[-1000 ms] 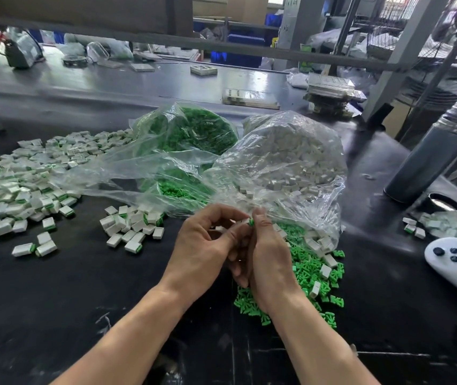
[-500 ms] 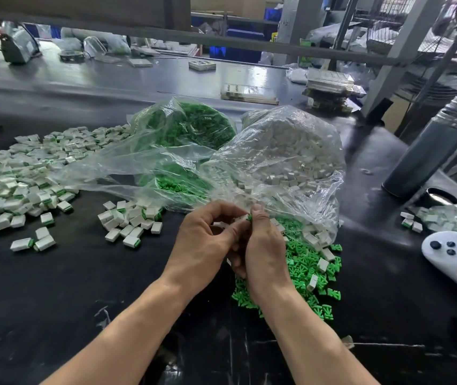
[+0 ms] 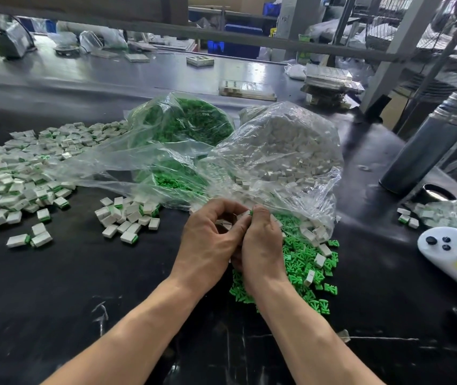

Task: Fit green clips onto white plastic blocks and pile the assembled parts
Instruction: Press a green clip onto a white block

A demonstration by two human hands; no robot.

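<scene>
Together, both hands (image 3: 232, 243) pinch a blocky white piece (image 3: 245, 213) (green-tipped).

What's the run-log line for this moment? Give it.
left hand: holds white plastic block | right hand: pinches green clip | step: fitting

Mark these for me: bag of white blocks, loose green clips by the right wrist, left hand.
bag of white blocks (image 3: 282, 151), head view, on the bulging clear side.
loose green clips (image 3: 302, 262), head view, middle of the spread.
left hand (image 3: 207, 240), head view, back of the hand.
</scene>
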